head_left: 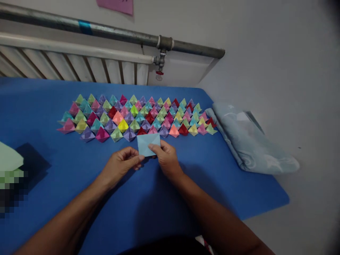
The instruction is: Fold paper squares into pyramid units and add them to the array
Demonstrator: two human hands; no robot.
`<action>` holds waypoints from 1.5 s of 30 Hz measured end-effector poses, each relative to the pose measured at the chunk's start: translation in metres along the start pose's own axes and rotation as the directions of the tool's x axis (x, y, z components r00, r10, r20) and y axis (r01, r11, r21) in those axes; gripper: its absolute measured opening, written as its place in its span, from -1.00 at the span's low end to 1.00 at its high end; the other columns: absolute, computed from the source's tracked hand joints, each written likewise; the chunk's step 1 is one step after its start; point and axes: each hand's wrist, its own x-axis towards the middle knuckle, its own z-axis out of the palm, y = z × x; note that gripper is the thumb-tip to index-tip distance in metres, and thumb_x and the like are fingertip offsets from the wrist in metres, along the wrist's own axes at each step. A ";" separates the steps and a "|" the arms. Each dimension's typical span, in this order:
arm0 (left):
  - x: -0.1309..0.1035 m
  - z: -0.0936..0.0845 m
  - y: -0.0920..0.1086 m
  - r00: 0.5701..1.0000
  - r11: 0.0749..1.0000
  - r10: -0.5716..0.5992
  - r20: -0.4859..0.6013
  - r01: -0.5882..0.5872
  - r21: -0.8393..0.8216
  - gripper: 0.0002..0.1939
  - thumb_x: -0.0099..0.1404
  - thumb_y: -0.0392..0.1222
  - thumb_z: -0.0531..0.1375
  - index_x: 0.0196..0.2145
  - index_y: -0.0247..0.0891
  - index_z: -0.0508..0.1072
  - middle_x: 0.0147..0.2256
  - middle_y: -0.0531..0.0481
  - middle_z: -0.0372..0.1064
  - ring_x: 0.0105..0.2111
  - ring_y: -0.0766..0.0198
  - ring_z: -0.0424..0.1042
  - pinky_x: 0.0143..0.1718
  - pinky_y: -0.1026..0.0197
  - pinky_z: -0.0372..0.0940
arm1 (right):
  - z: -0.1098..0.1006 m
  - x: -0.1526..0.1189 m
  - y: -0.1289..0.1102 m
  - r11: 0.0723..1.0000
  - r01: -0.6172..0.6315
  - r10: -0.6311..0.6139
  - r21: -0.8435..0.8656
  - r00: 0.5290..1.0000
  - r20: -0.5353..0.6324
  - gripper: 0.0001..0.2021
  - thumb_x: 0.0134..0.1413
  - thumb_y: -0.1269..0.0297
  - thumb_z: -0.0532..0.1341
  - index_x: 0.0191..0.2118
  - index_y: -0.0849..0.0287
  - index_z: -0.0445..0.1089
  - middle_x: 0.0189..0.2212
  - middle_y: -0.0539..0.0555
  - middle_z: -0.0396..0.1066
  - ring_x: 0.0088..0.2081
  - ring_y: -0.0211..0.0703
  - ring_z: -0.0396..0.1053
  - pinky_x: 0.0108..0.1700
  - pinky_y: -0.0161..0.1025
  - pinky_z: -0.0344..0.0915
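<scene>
Between both hands is a light blue square of folded paper (145, 143), with faint crease lines meeting near its middle. My left hand (122, 161) pinches its lower left corner between thumb and fingers. On the right side, my right hand (168, 156) grips the paper, thumb lying across its face and fingers behind. Just beyond the paper, several rows of small folded paper boats (134, 124) in pink, green, purple, red, yellow and blue stand close together. The paper partly covers a red boat in the nearest row.
The boats stand on a blue tabletop (79, 184). A folded grey-blue patterned cloth (247, 145) lies along the right edge. Pale green paper (10, 157) shows at the left, partly pixelated. Behind are a white radiator (87, 65), a metal pipe (119, 33) and a red-handled valve (159, 73).
</scene>
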 end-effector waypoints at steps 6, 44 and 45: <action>0.004 -0.014 0.003 0.991 0.994 0.106 -0.078 -0.103 0.037 -0.75 -0.01 -0.02 0.40 -0.43 -0.21 0.53 -0.48 0.08 0.44 -0.47 0.33 0.37 -0.38 0.25 0.28 | 0.001 -0.006 -0.001 0.995 -0.023 0.032 -0.102 0.995 0.096 -0.81 -0.06 0.14 0.26 -0.43 0.18 0.45 -0.55 -0.08 0.29 -0.48 -0.30 0.19 -0.40 -0.32 0.15; 0.006 -0.033 -0.005 0.692 0.405 0.674 0.257 -0.637 0.656 -0.91 0.27 -0.21 0.12 -0.34 -0.19 0.43 -0.26 -0.06 0.48 -0.20 0.17 0.45 -0.09 0.15 0.28 | -0.013 -0.002 0.002 0.138 0.788 -0.612 -0.600 0.544 0.574 -0.81 0.28 0.34 0.09 -0.18 0.16 0.46 -0.23 0.15 0.51 -0.19 -0.10 0.36 -0.08 -0.11 0.10; 0.008 -0.032 -0.006 0.682 0.378 0.682 0.264 -0.637 0.672 -0.91 0.27 -0.21 0.12 -0.35 -0.19 0.42 -0.26 -0.07 0.48 -0.19 0.16 0.44 -0.08 0.13 0.28 | -0.013 -0.001 0.001 0.110 0.791 -0.609 -0.602 0.532 0.588 -0.80 0.28 0.36 0.08 -0.17 0.15 0.46 -0.21 0.13 0.51 -0.19 -0.10 0.36 -0.07 -0.11 0.08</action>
